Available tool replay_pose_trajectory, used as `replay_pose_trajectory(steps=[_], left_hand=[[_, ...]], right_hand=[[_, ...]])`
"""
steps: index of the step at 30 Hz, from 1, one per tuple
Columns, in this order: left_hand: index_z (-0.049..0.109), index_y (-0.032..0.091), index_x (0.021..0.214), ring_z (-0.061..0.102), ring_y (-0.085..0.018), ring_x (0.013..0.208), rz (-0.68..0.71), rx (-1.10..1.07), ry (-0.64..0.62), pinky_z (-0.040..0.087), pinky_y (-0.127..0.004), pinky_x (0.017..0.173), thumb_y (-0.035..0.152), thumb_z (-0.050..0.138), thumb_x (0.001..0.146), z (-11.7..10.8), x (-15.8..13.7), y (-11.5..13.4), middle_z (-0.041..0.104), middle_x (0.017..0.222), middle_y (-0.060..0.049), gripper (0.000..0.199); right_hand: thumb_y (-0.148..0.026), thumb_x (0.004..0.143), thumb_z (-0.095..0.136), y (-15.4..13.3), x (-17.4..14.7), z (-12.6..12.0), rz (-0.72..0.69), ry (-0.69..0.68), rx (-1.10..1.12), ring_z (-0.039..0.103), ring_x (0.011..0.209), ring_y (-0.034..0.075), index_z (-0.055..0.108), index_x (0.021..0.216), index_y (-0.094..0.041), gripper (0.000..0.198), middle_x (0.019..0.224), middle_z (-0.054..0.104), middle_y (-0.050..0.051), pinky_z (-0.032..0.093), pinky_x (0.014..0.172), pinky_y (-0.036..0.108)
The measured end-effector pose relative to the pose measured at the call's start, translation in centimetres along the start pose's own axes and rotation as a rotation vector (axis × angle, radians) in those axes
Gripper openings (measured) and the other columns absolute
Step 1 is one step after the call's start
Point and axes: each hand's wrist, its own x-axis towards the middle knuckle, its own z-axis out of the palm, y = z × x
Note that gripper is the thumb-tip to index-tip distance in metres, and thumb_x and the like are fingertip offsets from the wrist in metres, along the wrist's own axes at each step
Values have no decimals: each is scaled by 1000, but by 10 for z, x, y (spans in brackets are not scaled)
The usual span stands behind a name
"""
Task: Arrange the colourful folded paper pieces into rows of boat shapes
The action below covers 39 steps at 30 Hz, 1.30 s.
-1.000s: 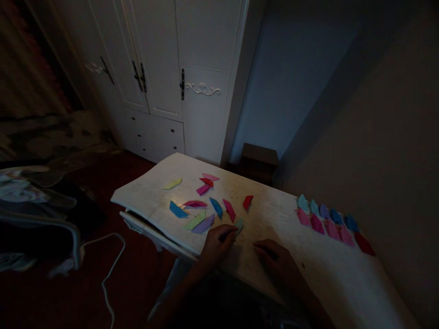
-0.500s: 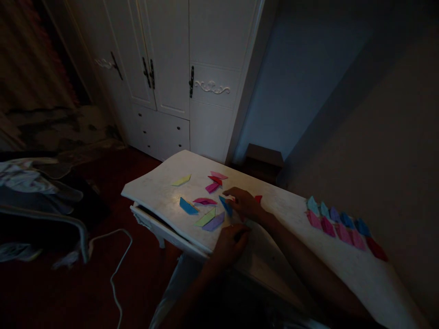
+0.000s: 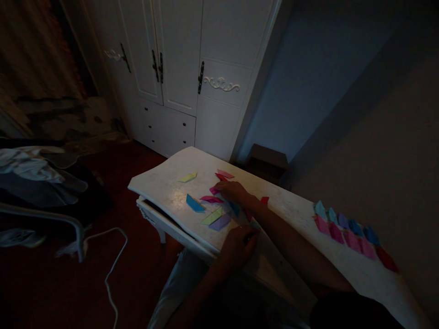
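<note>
My right hand (image 3: 233,192) reaches over the white table (image 3: 164,176), its closed fingertips on a magenta folded-paper boat (image 3: 214,190). Beneath that hand, a blue paper boat (image 3: 234,209) is partly covered. Close to the table's near edge rests my left hand (image 3: 240,244), its fingers curled in; whatever they hold, if anything, is hidden. Just left of it lie a purple boat (image 3: 220,222) and a light green boat (image 3: 211,216). Farther out are a dark pink boat (image 3: 211,199), a blue boat (image 3: 195,204), a yellow boat (image 3: 188,177) and a pale pink boat (image 3: 225,173).
Two rows of paper boats, among them a pink boat (image 3: 321,225), stand at the table's right by the wall. A drawer (image 3: 171,233) sits slightly out at the front. Behind is a white wardrobe (image 3: 219,119); a white cable (image 3: 108,278) lies on the red floor.
My right hand has moved forward and left, from beside the blue boat onto the magenta boat, and its fingers have closed. My left hand keeps its place. The view has shifted slightly.
</note>
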Motion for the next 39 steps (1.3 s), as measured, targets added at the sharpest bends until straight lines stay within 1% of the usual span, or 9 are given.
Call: replay_pose_trajectory(steps=[4,10,15,18,22,25,29,35,39], left_hand=[[71,21,101,66,-19,82,17,16,-19,50,-31,78,19,52,85,1,-2,0,73,91,-6,25],[71,19,101,65,-19,81,40,43,-18,49,-30,76,21,50,87,1,-3,0,72,90,-7,25],[71,18,100,64,-17,79,37,57,-11,48,-29,74,18,51,86,0,-4,2,71,87,-6,24],[71,17,100,63,-17,78,46,64,-8,47,-28,73,19,52,86,0,-5,2,71,86,-6,23],[71,16,99,63,-17,78,44,70,-10,47,-28,73,19,52,87,0,-5,2,71,86,-7,23],[70,15,100,64,-18,78,50,68,-6,47,-28,73,18,52,87,0,-5,2,71,86,-7,23],[70,16,102,64,-18,79,60,71,-5,47,-28,73,17,52,85,0,-6,1,71,88,-7,25],[70,15,102,62,-17,76,63,81,-16,46,-28,71,18,50,87,0,-6,2,70,86,-7,25],[70,15,100,62,-17,75,58,90,-8,46,-28,71,17,51,86,0,-5,3,70,85,-7,24]], right_hand=[[-11,90,47,0,-9,5,-77,59,-1,63,101,20,62,116,-23,32,120,64,4,50,83,31],[-15,90,52,6,-16,20,-44,190,91,61,108,22,58,123,-22,34,127,59,8,49,88,32],[-23,86,61,14,-16,31,-38,315,217,57,115,22,51,132,-21,47,133,55,11,46,95,35],[-28,86,61,13,-17,28,20,298,203,57,114,22,51,133,-20,48,134,55,11,46,95,36],[-30,90,55,8,-20,17,134,230,122,60,108,22,53,131,-19,43,130,57,11,46,91,34],[-31,90,53,5,-20,11,197,152,59,61,102,22,61,121,-21,34,121,62,9,46,87,31],[-29,89,54,4,-18,8,218,65,33,61,101,22,68,107,-22,25,110,68,7,45,85,30],[-18,85,54,3,-15,9,213,96,106,63,99,20,71,103,-20,26,107,71,6,45,87,28],[-11,81,56,7,-16,13,170,198,204,63,100,20,73,101,-21,28,107,72,6,44,92,30]])
